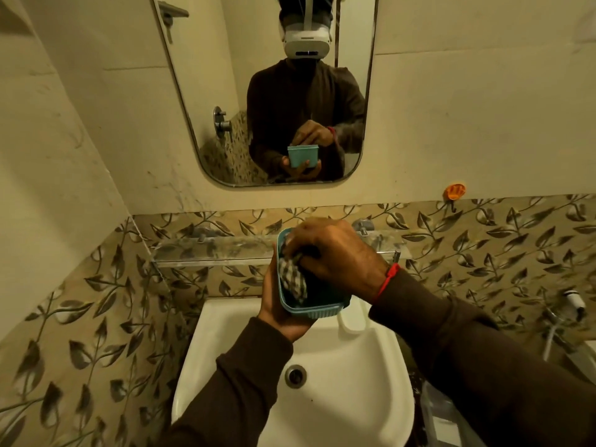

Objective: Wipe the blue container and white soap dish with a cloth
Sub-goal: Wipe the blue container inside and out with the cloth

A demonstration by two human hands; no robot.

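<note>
A blue ribbed container (pixel 317 310) is held above the white sink (pixel 225 333), its open top facing me. My left hand (pixel 277 309) cups it from below and from the left side. My right hand (pixel 335 256) reaches into the container from above, its fingers closed on a checked cloth (pixel 293 279) that is pressed against the inside wall. A red thread is around my right wrist. A white soap dish (pixel 354 317) rests on the sink's back right rim, partly hidden behind the container.
A clear glass shelf (pixel 213 250) runs along the wall behind my hands, below a mirror (pixel 225 91) that reflects me and the container. The sink drain (pixel 295 375) lies below. An orange hook (pixel 454 191) and a tap fitting (pixel 574 300) are on the right wall.
</note>
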